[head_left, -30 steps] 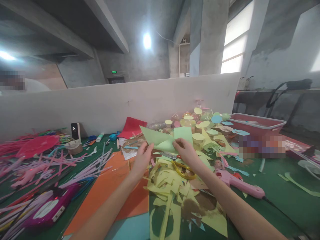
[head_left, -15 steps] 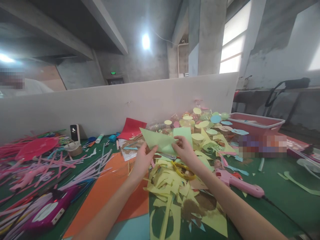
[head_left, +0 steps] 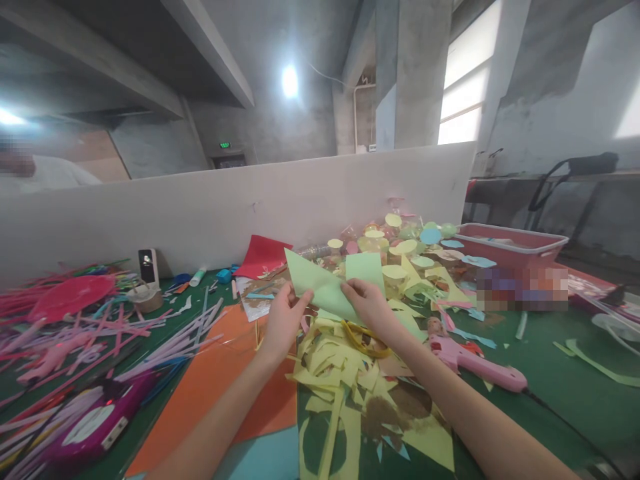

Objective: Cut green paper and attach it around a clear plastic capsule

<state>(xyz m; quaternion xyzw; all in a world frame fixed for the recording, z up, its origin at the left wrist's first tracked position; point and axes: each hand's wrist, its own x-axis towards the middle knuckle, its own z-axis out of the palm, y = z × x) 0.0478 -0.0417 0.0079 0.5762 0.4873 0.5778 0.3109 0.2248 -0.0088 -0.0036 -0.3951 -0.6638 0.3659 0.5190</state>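
Both my hands hold a folded light green paper sheet point(head_left: 325, 283) above the table. My left hand point(head_left: 285, 319) pinches its lower left edge, thumb on top. My right hand point(head_left: 370, 303) grips its lower right part, fingers closed on the paper. Under my hands lies a heap of yellow paper offcuts point(head_left: 345, 373) with yellow-handled scissors point(head_left: 367, 337) on it.
A pink glue gun point(head_left: 475, 367) lies to the right. Orange paper point(head_left: 225, 380) and blue paper point(head_left: 265, 460) lie near my left arm. Pink and purple strips point(head_left: 75, 333) cover the left. Paper-topped cups point(head_left: 400, 247), a pink tub point(head_left: 515, 243) and a white partition point(head_left: 200, 207) stand behind.
The green sheet has been brought a little closer and its fold pressed flatter between my hands. My left thumb has shifted up onto the paper's edge.
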